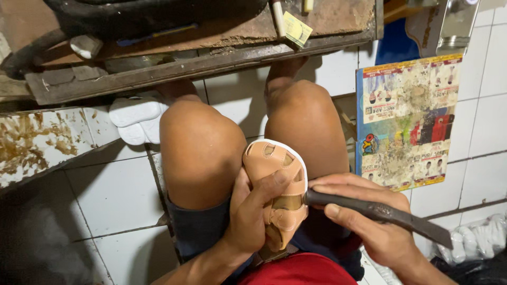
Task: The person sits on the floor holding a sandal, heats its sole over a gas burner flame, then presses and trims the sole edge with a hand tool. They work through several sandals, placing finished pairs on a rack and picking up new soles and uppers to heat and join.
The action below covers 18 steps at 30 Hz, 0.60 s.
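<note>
A small tan sandal (278,174) with a white sole edge rests upright between my bare knees. My left hand (252,216) wraps around its lower part, thumb across the strap. My right hand (369,227) grips a dark, long metal tool (380,212), whose tip touches the sandal's side near the buckle area. Both hands sit over my lap, above dark shorts and a red shirt.
A worn wooden bench (200,53) with a dark machine stands ahead. White shoe soles (134,119) lie on the tiled floor at left. A stained printed board (406,121) stands at right. More white soles (475,240) lie at lower right.
</note>
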{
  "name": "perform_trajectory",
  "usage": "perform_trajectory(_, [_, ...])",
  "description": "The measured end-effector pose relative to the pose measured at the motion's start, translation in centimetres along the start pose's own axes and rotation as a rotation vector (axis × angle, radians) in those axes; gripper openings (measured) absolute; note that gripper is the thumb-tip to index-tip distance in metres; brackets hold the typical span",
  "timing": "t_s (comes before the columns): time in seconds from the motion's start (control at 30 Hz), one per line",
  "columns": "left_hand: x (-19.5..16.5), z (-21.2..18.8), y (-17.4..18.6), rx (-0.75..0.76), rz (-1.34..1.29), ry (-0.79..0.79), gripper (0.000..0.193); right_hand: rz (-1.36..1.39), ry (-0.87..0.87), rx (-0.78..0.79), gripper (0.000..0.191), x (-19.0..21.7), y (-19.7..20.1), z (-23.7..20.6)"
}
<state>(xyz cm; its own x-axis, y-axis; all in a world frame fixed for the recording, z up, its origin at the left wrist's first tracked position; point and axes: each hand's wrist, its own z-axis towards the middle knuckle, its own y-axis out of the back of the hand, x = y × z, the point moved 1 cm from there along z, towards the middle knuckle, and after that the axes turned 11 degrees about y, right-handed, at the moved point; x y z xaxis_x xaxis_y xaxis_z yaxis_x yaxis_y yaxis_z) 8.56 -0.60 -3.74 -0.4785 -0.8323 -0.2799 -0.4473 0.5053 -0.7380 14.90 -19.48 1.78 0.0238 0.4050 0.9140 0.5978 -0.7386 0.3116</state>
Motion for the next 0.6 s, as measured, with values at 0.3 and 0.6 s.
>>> perform_trajectory(0.3, [0.3,0.3,0.0,0.002,-0.112,0.043,0.033,0.048,0.019,0.136,0.031,-1.5,1.9,-0.1])
perform_trajectory(0.6, [0.4,0.4,1.1,-0.028,0.080,0.032,0.034,0.101,0.013,-0.073,0.031,-1.1,0.5,0.1])
